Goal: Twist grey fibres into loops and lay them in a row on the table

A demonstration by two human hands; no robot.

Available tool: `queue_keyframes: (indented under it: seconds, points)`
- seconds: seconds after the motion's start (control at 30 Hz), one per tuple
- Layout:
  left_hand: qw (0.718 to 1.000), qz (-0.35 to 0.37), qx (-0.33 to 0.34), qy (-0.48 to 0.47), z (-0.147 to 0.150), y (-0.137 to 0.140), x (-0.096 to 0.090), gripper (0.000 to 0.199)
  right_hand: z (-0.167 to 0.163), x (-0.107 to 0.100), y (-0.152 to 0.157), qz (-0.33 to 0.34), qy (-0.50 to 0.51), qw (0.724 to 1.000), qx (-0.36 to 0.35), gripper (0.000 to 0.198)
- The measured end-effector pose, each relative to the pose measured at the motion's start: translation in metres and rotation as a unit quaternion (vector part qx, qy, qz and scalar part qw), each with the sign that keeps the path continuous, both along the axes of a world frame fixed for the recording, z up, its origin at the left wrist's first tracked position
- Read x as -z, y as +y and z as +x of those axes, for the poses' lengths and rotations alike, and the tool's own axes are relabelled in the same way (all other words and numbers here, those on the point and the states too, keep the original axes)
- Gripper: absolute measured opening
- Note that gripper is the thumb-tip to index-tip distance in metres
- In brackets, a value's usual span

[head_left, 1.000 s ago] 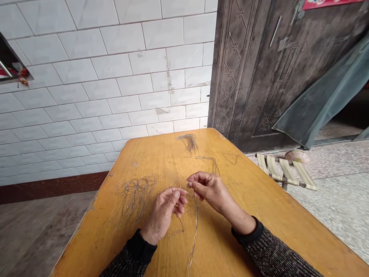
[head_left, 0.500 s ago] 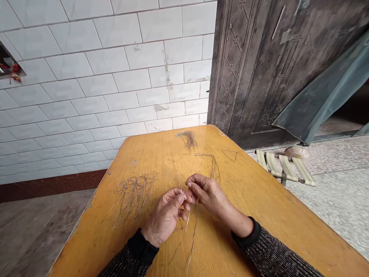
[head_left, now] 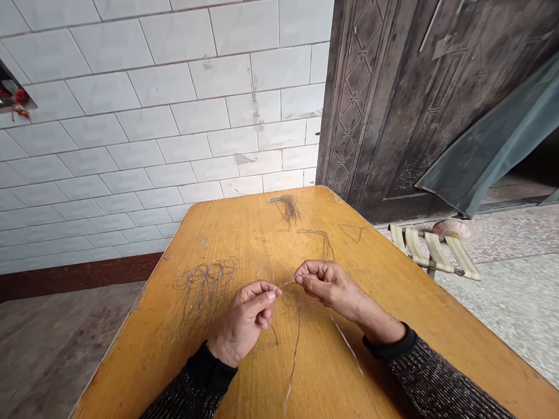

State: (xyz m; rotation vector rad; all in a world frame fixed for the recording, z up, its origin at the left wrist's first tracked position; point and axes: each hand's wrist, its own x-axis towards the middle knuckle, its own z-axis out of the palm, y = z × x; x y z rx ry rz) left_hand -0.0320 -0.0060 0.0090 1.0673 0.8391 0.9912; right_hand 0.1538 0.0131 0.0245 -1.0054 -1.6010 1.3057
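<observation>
My left hand (head_left: 247, 317) pinches a thin wire (head_left: 286, 284) between thumb and index finger above the middle of the table. The same wire runs across a short gap to my right hand (head_left: 327, 288), whose thumb and fingertips are closed on it. A pale wire end slants down below my right hand. Under the hands, another long wire (head_left: 295, 355) trails toward the near edge, with a faint loop at its top. Left of my left hand lies a group of looped wires (head_left: 205, 285) with their loose ends pointing toward me.
A yellow wooden table (head_left: 419, 349) fills the foreground. Toward its far end lie a bundle of wires (head_left: 286, 206), some bent wires (head_left: 321, 234) and a triangular wire (head_left: 351, 231). White tiled wall (head_left: 166, 87) stands behind; a dark door (head_left: 402, 105) and a strap stool (head_left: 432, 250) are on the right.
My hands have moved apart, the right one going rightward, so the wire now stretches between them. Its pale end has swung from between the hands to below my right hand.
</observation>
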Motion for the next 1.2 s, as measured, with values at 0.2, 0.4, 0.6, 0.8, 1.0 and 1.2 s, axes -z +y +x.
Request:
queue_keyframes:
  seconds: [0.2, 0.4, 0.6, 0.8, 1.0, 1.2]
  points:
    - [0.94, 0.212, -0.092, 0.251, -0.003, 0.001, -0.005, 0.018, 0.001, 0.003, 0.001, 0.003, -0.027, 1.0, 0.002, 0.025]
    - [0.876, 0.342, -0.13, 0.314, -0.003, -0.001, 0.0, 0.017, -0.004, 0.001, 0.0, -0.017, -0.005, 0.999, 0.032, 0.029]
    - [0.787, 0.461, -0.085, 0.401, -0.01, 0.003, -0.003, 0.018, 0.004, 0.001, -0.001, -0.01, -0.015, 1.0, 0.002, 0.023]
    - [0.752, 0.502, -0.039, 0.425, -0.016, 0.009, -0.011, 0.022, 0.008, 0.0, -0.002, -0.017, -0.035, 0.999, -0.031, 0.019]
    - [0.704, 0.535, -0.067, 0.461, -0.023, 0.012, -0.015, 0.019, 0.006, -0.005, -0.001, -0.068, -0.01, 0.998, 0.008, 0.022]
    - [0.714, 0.549, -0.036, 0.433, -0.022, 0.011, -0.013, 0.015, 0.011, -0.003, 0.003, -0.086, 0.024, 0.996, 0.015, 0.024]
